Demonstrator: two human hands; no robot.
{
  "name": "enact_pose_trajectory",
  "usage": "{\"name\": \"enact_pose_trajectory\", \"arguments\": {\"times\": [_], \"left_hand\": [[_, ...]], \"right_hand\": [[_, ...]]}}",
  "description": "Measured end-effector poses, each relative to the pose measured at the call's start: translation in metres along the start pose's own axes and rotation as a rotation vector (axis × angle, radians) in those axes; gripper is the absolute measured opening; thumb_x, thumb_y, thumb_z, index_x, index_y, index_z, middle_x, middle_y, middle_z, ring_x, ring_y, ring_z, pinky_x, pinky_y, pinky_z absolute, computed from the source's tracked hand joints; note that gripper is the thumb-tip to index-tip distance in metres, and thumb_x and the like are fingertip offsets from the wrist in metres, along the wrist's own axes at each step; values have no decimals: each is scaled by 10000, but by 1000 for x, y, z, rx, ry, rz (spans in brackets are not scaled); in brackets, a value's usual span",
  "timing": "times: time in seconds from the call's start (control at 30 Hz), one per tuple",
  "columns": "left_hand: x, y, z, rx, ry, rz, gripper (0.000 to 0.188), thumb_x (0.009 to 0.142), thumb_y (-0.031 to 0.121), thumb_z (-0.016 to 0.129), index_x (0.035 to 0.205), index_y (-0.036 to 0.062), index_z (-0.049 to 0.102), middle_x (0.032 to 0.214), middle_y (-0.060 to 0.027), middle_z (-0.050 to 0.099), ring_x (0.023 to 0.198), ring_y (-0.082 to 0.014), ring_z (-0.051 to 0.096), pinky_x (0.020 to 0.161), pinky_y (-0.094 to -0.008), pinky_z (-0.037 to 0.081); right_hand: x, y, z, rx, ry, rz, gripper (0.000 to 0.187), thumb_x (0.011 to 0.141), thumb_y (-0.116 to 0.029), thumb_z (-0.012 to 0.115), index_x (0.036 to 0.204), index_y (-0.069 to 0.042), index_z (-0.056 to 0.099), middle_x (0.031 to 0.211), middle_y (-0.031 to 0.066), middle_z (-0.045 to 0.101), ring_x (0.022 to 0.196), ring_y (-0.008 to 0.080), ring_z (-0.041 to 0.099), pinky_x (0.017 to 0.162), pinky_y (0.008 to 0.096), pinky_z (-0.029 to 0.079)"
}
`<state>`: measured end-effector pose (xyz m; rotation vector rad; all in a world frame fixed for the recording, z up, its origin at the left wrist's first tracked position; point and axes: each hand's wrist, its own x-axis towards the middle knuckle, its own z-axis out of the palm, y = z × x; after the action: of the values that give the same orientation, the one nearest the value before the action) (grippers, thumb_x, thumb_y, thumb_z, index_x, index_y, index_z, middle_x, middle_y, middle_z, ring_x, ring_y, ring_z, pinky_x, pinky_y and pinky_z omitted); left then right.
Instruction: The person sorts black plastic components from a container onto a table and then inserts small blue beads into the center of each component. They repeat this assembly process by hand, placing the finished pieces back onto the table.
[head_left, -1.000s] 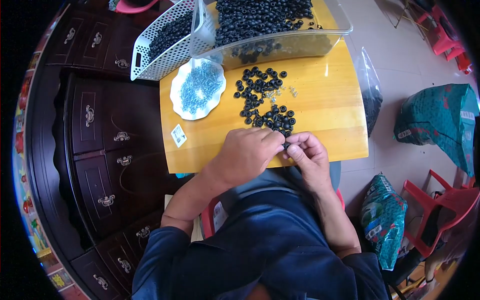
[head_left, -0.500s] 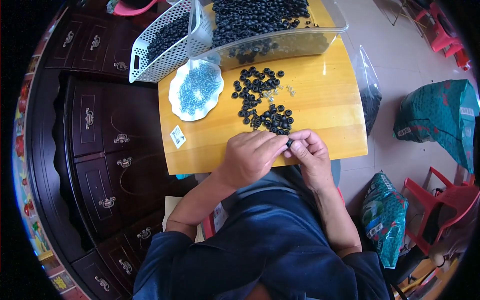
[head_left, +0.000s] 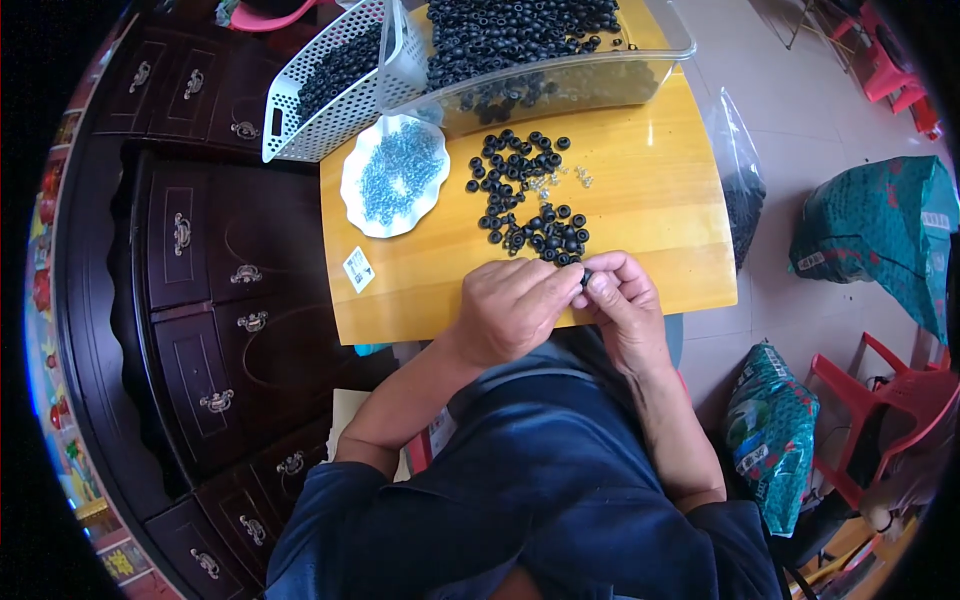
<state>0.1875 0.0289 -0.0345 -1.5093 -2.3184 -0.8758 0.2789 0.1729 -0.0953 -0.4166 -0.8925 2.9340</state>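
Note:
Close to the table's near edge, my two hands meet fingertip to fingertip. Between the thumb and fingers of my right hand [head_left: 628,310] is a small black round part [head_left: 586,278], mostly covered by the fingertips. My left hand [head_left: 508,308] is closed in a pinch against that part; whatever its fingertips hold is hidden. Just beyond the hands lies a loose heap of black round parts with holes [head_left: 550,232]. A few tiny clear pieces [head_left: 543,184] are scattered beside them. To the left stands a white scalloped dish [head_left: 352,190] filled with small clear bluish pieces.
At the table's [head_left: 660,220] far side stand a clear plastic bin [head_left: 600,85] and a white perforated basket [head_left: 345,110], both with many black parts. A white label [head_left: 358,269] lies at left. Dark drawers [head_left: 210,240] flank the table; green bags [head_left: 870,235] and a red chair [head_left: 890,400] are right.
Both hands stay joined at the black part, with only a slight shift of the fingers. The whole view has moved a little; nothing on the table has visibly changed.

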Motion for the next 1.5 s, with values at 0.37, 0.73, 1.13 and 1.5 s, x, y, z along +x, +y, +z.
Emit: {"name": "enact_pose_trajectory", "arguments": {"times": [0.37, 0.73, 1.13, 1.5], "left_hand": [[-1, -3, 14, -103, 77, -35, 267, 741, 14, 772, 1003, -2, 720, 688, -76, 616, 549, -227, 598, 501, -338, 461], [-5, 0, -2, -91, 92, -133, 318, 798, 58, 757, 1108, 13, 701, 761, -82, 658, 632, -233, 659, 555, -351, 507], [-49, 10, 20, 84, -26, -334, 206, 811, 141, 761, 993, 58, 716, 877, -93, 670, 721, -281, 667, 638, -373, 545], [-67, 23, 17, 53, 128, -281, 96, 844, 102, 716, 918, 51, 681, 813, -90, 668, 711, -284, 671, 628, -376, 541]], "right_hand": [[0, -1, 0, -10, 28, -3, 163, 975, -147, 650, 1097, -44, 614, 945, 34, 664, 835, 113, 623, 795, 268, 524], [-1, -10, -3, 163, -7, 39, 149, 976, -179, 644, 1076, -75, 607, 943, 56, 665, 807, 126, 620, 779, 298, 523], [7, -9, -10, 63, 6, -76, 251, 985, -170, 630, 1205, -55, 598, 979, 62, 678, 790, 105, 612, 789, 283, 530], [-27, -15, -4, -59, -62, -66, 291, 971, -217, 658, 1226, -90, 599, 1023, 48, 691, 785, 98, 634, 793, 290, 554]]}}
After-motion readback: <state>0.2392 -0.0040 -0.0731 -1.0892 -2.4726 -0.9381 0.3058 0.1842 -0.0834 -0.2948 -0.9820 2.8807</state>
